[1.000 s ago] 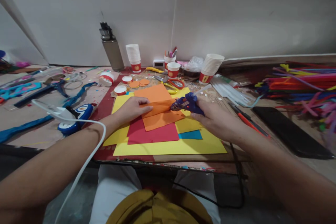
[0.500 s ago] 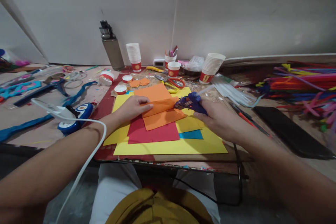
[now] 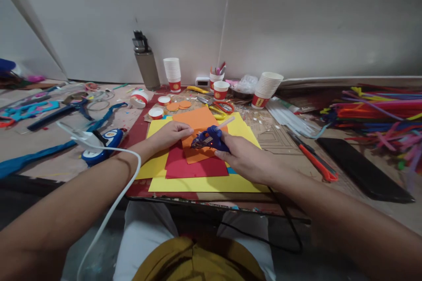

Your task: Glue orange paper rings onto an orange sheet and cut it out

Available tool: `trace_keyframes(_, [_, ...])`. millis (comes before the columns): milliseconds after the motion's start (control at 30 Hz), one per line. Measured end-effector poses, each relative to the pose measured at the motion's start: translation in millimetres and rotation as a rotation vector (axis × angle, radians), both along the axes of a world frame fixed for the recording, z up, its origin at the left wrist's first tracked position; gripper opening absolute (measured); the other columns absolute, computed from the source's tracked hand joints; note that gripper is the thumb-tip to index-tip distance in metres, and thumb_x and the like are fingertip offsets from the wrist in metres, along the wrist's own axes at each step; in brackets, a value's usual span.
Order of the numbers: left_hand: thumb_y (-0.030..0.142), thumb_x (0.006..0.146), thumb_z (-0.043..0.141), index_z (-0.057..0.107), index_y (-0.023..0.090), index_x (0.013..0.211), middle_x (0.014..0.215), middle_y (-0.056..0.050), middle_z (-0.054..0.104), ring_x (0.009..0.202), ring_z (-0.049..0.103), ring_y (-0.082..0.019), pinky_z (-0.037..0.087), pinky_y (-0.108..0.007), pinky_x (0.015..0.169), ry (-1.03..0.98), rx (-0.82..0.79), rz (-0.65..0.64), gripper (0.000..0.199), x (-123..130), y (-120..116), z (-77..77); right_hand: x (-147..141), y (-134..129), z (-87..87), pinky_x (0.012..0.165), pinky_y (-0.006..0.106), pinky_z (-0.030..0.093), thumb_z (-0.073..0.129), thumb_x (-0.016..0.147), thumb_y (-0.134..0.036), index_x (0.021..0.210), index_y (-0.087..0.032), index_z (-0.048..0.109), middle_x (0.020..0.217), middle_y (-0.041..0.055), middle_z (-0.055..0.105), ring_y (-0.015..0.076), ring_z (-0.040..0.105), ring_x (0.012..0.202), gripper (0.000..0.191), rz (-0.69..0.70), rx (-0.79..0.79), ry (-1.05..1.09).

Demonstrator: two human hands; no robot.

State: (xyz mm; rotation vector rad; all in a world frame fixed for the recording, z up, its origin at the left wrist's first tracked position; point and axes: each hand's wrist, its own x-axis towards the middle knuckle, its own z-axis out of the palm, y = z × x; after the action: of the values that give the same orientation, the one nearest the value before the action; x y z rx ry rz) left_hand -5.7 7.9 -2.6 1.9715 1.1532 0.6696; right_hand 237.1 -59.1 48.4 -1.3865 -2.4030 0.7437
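My right hand is wrapped round a blue hot glue gun, a clear glue stick poking out of its back. The gun's nozzle points left, over the orange paper. My left hand grips the left edge of that paper, thumb on top; the fingertips beneath are hidden. Part of the orange paper is folded or layered, but the gun covers much of it. Under it lie a red sheet and yellow sheets, with a sliver of blue paper showing at the right.
Behind the papers stand stacked paper cups, a bottle and orange paper discs. Scissors, glue sticks, a red-handled cutter and a black phone lie about. A white cable crosses my left forearm.
The glue gun in my right hand has moved left and slightly down across the orange paper. My left hand keeps its hold at the paper's left edge. The view has shifted slightly.
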Motion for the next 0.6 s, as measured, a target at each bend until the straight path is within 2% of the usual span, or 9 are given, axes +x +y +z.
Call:
trace_keyframes(233, [0.049,0.084,0.051,0.055,0.014,0.064,0.061,0.001,0.046,0.057,0.039,-0.011,0.032,-0.024,0.055,-0.060,-0.053,0.006,0.040,1.1,-1.8,0.5,9.8,2.4,0.4,0.077,0.029,0.047,0.052,0.093,-0.037,0.118,-0.019,0.057,0.114,0.0109,0.069,0.0249,0.064,0.098,0.032,-0.056,0.031,-0.067])
trace_keyframes(433, [0.048,0.085,0.051,0.057,0.014,0.066,0.066,0.000,0.050,0.061,0.040,-0.011,0.032,-0.024,0.058,-0.083,-0.088,-0.012,0.040,-0.8,-0.3,-0.7,-3.8,7.2,-1.8,0.075,0.030,0.045,0.050,0.092,-0.037,0.108,-0.017,0.059,0.106,0.0118,0.069,0.0233,0.064,0.091,0.026,0.033,0.058,-0.082])
trace_keyframes(600, [0.048,0.084,0.052,0.058,0.014,0.068,0.068,-0.001,0.054,0.062,0.042,-0.012,0.034,-0.023,0.057,-0.129,-0.132,0.003,0.038,0.1,-2.3,-0.4,-7.4,5.8,-2.4,0.073,0.030,0.044,0.050,0.091,-0.033,0.108,-0.018,0.060,0.104,0.0115,0.069,0.0231,0.064,0.090,0.025,0.055,0.066,-0.072])
